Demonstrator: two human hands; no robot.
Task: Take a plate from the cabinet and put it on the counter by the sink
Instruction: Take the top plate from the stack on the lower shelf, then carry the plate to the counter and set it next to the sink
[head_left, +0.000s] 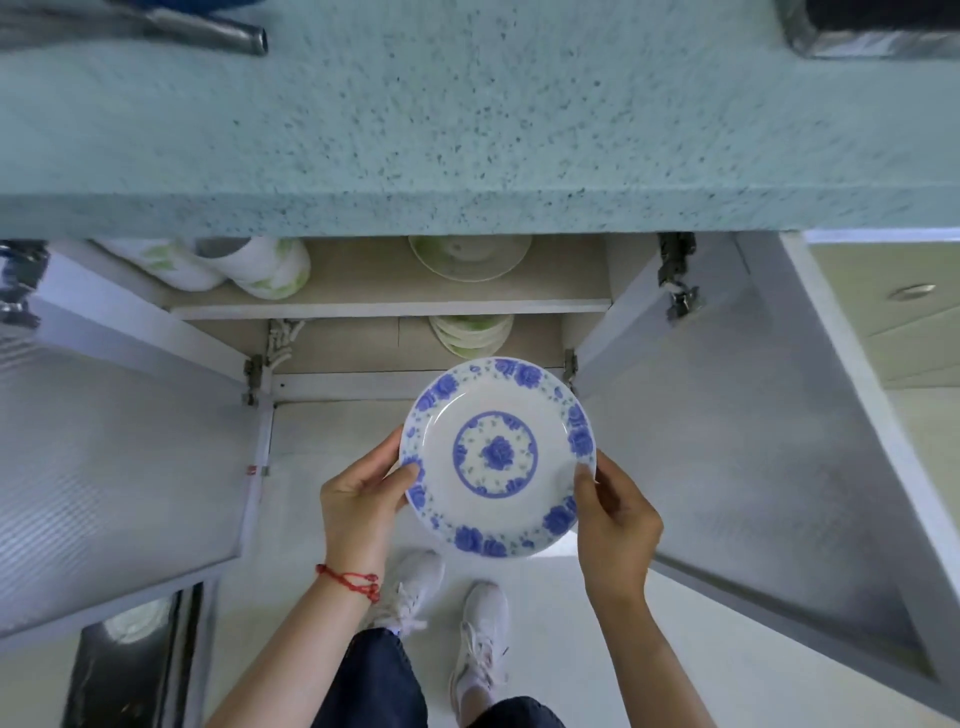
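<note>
Head view: a blue-flowered plate (497, 457) held in both hands before the open cabinet (389, 306), below the counter (467, 130).
Left hand (361, 501) grips its left rim, thumb on top; right hand (615, 525) clasps the right rim. Fingers underneath are hidden. No writing readable.

stacked green plates (470, 258), white sneakers (480, 639)

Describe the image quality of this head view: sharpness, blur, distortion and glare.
Head view: the blue-flowered white plate, held by the left hand and right hand, is sharp; the metal faucet spout at the top edge is smeared; wide-angle distortion splays the open cabinet doors outward; lighting is soft and even, with no harsh glare on the speckled teal counter.
</note>
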